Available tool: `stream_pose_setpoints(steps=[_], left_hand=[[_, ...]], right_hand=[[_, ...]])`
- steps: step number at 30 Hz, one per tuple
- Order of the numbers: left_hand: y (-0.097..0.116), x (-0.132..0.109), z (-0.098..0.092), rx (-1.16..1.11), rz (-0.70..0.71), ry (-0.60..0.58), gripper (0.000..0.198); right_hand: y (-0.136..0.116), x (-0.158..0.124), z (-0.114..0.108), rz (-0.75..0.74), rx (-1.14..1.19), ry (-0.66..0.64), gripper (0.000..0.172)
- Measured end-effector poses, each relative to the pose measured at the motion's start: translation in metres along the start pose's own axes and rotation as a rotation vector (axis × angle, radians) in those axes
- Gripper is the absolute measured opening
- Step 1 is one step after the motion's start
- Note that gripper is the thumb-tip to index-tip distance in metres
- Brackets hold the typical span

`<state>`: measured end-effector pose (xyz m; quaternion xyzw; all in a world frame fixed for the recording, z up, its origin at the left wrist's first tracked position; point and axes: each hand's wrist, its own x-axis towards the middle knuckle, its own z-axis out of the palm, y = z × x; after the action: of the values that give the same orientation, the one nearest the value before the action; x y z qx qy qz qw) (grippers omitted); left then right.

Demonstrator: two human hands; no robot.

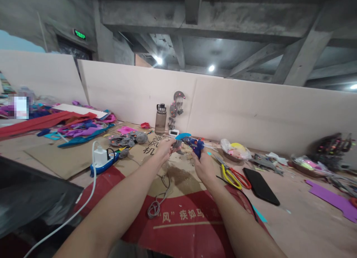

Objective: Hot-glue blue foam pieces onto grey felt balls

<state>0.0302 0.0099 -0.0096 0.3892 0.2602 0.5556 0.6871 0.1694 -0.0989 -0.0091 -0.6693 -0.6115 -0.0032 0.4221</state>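
My right hand point(205, 164) is closed around the handle of a blue glue gun point(198, 146), with its nozzle end pointing left. My left hand point(166, 149) pinches a small grey felt-like piece point(176, 144) close to the nozzle. A bright blue curved piece point(183, 135) shows just above it; I cannot tell whether it is attached. Below the hands, a loose grey cord point(154, 209) lies coiled on the red and tan cardboard point(184, 234). Whether nozzle and grey piece touch is not clear.
Yellow-and-red-handled scissors point(232, 176) and a black phone point(260, 186) lie to the right. A bottle point(160, 120) stands by the white partition point(125, 90). On the left are a blue power strip point(104, 165) with a white cable and coloured felt scraps point(80, 128).
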Motion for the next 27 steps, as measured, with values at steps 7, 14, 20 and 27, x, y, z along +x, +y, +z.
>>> stream_pose_setpoints(steps=[7,14,20,27], left_hand=[[-0.0024,-0.0002,0.0014,0.014,0.013,-0.024,0.007],[-0.0022,0.0000,0.0028,0.029,0.064,-0.048,0.011],[-0.0067,0.0033,0.0020,0.081,0.090,-0.060,0.007],[-0.0036,-0.0031,0.0065,0.090,0.090,-0.040,0.008]], right_hand=[[0.0009,0.0004,0.0011,-0.031,-0.016,-0.003,0.036],[-0.0004,0.0002,0.0011,-0.041,-0.056,-0.014,0.037],[-0.0027,-0.0016,0.0012,-0.039,-0.096,-0.016,0.038],[-0.0062,-0.0036,-0.0014,-0.054,-0.124,0.003,0.038]])
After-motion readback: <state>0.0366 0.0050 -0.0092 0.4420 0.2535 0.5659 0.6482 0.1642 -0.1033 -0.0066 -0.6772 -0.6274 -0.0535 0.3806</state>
